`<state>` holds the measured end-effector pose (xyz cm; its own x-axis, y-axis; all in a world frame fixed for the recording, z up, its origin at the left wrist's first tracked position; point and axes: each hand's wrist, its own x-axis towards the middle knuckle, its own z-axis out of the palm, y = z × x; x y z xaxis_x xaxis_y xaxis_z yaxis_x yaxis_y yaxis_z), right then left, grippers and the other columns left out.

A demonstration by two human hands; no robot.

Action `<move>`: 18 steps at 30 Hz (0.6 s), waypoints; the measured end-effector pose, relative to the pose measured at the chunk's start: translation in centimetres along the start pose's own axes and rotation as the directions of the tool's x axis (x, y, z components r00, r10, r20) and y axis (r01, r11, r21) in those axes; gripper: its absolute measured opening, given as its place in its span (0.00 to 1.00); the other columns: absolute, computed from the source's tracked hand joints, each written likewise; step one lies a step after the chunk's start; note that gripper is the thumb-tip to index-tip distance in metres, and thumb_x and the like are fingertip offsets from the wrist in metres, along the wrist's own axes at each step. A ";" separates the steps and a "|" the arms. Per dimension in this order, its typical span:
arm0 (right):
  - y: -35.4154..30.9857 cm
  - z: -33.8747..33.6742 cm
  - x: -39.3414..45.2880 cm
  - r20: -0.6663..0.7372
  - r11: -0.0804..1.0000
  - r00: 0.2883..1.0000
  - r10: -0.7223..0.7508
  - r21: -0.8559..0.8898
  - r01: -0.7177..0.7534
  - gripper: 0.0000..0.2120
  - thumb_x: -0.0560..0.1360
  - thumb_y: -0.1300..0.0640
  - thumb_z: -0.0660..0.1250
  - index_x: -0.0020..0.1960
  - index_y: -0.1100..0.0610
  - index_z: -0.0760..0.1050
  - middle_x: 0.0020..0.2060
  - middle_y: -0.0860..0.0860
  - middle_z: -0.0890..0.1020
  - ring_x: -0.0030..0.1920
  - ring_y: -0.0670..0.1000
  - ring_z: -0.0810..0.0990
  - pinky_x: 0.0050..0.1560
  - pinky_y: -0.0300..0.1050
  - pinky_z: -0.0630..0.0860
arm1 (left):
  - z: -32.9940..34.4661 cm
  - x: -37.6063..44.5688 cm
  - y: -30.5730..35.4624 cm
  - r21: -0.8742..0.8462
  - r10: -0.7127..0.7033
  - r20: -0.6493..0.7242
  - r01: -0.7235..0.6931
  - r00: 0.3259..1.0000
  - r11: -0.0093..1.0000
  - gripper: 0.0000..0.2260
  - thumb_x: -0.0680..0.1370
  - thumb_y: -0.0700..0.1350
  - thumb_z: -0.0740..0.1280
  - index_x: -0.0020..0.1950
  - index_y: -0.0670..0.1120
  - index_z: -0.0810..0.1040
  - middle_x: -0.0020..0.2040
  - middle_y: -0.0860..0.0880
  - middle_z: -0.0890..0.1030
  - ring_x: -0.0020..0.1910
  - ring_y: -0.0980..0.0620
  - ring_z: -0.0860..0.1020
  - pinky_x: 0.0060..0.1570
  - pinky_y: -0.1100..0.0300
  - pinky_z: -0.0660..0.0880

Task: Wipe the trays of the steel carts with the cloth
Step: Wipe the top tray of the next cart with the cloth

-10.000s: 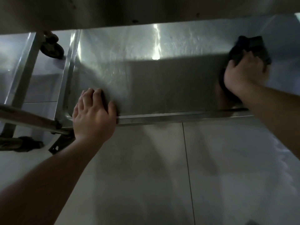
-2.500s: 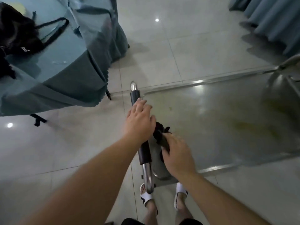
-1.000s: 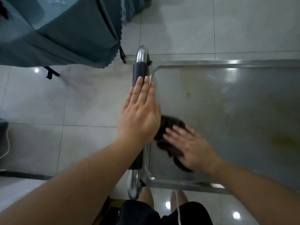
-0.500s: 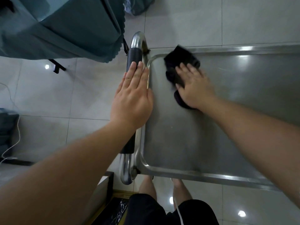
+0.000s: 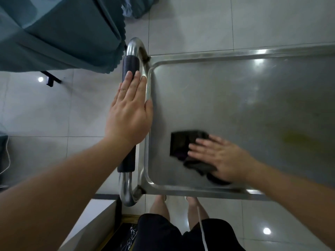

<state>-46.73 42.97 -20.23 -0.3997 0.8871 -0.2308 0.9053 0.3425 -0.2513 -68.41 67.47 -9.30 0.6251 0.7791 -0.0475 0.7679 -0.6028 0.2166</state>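
Left hand (image 5: 129, 113): flat, fingers straight, resting on the cart handle (image 5: 130, 67) with its black grip.
Right hand (image 5: 217, 157): fingers spread flat, pressing the cloth (image 5: 183, 144) down.
Cloth: dark, crumpled, on the tray (image 5: 235, 98) near its front left corner.
Tray: steel, yellowish smear at right.
Floor (image 5: 54, 109): pale tiles.

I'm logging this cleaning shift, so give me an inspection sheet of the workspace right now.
Surface: steel tray, yellowish smear at right.
Job's things: dark cloth flat on tray.
Clutter: nothing seen.
Hands: left hand flat on cart handle; right hand presses cloth, fingers straight.
Cables: white cord by legs; another at far left.
Surroundings: teal tablecloth, tiled floor.
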 end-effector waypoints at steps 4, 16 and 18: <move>8.9 -3.8 4.7 -0.026 0.988 0.987 0.157 0.018 -0.156 0.34 0.76 0.43 0.56 0.81 0.49 0.65 0.80 0.48 0.66 0.80 0.53 0.64 0.79 0.58 0.61 | 0.1 0.1 0.0 0.019 0.001 -0.014 -0.001 1.000 1.000 0.27 0.88 0.56 0.49 0.87 0.48 0.55 0.87 0.51 0.52 0.85 0.58 0.42 0.76 0.68 0.30; 10.7 -5.3 7.4 -0.039 0.743 0.751 0.659 0.194 -0.641 0.36 0.79 0.38 0.48 0.85 0.47 0.54 0.84 0.46 0.56 0.83 0.51 0.54 0.80 0.57 0.53 | 0.5 0.4 -0.1 0.198 0.032 0.024 -0.036 0.999 0.980 0.32 0.87 0.60 0.47 0.87 0.47 0.45 0.87 0.51 0.41 0.84 0.56 0.35 0.79 0.59 0.30; 5.9 -3.7 3.8 -0.053 0.791 0.799 0.598 0.199 -0.579 0.35 0.78 0.40 0.55 0.84 0.48 0.59 0.83 0.47 0.60 0.82 0.51 0.58 0.79 0.56 0.55 | 0.4 0.5 -0.4 0.264 0.058 0.061 -0.072 0.996 0.962 0.35 0.86 0.63 0.46 0.87 0.46 0.43 0.87 0.49 0.38 0.84 0.53 0.33 0.82 0.53 0.34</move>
<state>-42.35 49.49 -19.15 0.2299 0.9304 -0.2854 0.9186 -0.3043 -0.2521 -68.36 68.03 -9.84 0.6756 0.7312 -0.0940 0.7308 -0.6811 -0.0459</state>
